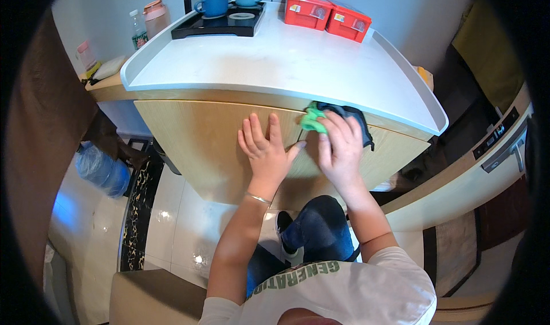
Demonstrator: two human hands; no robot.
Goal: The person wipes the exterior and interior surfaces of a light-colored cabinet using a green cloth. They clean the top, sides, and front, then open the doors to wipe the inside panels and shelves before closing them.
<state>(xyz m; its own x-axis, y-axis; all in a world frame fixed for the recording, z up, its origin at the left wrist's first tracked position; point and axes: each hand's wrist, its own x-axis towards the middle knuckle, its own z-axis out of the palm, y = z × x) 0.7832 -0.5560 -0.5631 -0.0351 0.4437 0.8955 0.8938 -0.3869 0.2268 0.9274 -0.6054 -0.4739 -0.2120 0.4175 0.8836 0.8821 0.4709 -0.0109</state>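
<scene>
My left hand (267, 148) lies against the wooden cabinet door (202, 140), fingers spread and pointing up. Its thumb reaches the gap between the two doors. My right hand (341, 142) grips a green and dark grey cloth (316, 119) at the top edge of the right cabinet door (386, 148), just under the white countertop (240, 67). Part of the dark grey fabric hangs out to the right of my fingers, and the green part bunches at their left. The palm side of both hands is hidden.
On the countertop stand a black tray (215, 30) with blue mugs (215, 4) and two red lidded boxes (307, 13). Left is a ledge with a bottle (138, 30) and a pink-lidded jug (155, 19). A lined blue bin (103, 170) is on the floor; a door (451, 191) stands right.
</scene>
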